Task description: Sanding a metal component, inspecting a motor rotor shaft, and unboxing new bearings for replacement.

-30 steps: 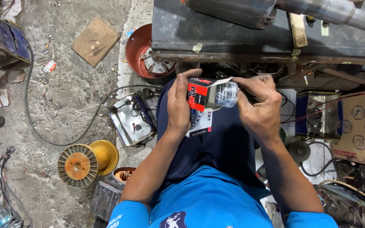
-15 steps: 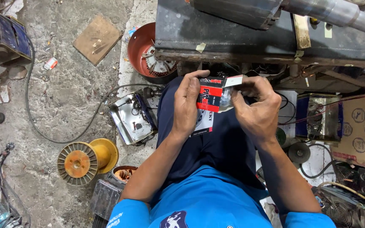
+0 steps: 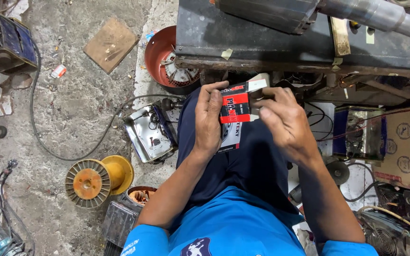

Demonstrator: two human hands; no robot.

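- The right hand (image 3: 285, 121) covers the right edge of the box (image 3: 236, 108), so what its fingertips meet there cannot be made out.
- The lower part of the box is hidden behind the left hand (image 3: 209, 121); only a white strip shows beneath the palm.
- The person's legs and lap are mostly a dark shape; the lower frame edge cuts off the blue shirt (image 3: 233, 227).
- The box is a small flat carton, black at the top, red across the middle and white lower down, with a pale flap (image 3: 257, 84) standing open at its upper right corner.
- It is held above the lap, just below the front edge of the dark tabletop (image 3: 262, 42).
- Left fingers are curled round the box's left side, close together, thumb along the near face, gripping it.
- Right fingers are bent and bunched, the tips at the box's right edge under the flap; whether they pinch anything cannot be told.
- On the floor to the left lie a yellow spool (image 3: 98, 178) and a red bowl (image 3: 160, 52).
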